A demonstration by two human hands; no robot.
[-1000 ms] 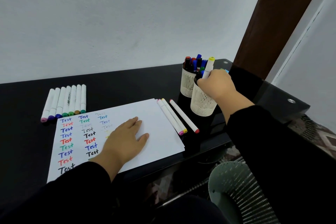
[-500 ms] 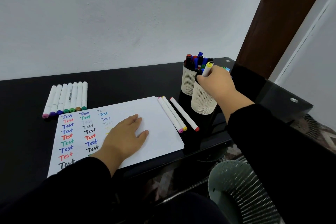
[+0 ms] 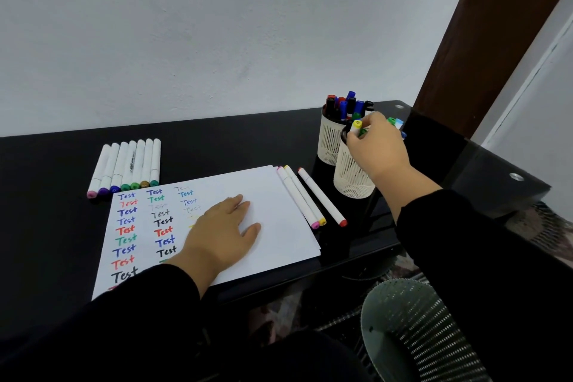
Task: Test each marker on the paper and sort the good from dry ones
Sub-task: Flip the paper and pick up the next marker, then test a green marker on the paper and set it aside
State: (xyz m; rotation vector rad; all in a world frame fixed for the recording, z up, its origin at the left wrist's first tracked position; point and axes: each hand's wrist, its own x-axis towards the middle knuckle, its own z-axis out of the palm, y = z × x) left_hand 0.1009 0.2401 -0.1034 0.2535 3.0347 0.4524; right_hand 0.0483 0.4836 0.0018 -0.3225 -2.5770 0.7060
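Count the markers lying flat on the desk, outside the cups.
10. Seven lie side by side in a row left of and behind the paper. Three lie right of it: a pink-capped and yellow-capped pair touching, and a red-capped one apart. None looks hidden.

Soft, even daylight fills the scene. The glossy black table (image 3: 217,146) mirrors the wall palely along its far edge. Beyond the table, straight lines bow with wide-angle distortion. Focus is fairly sharp, shadows faint.
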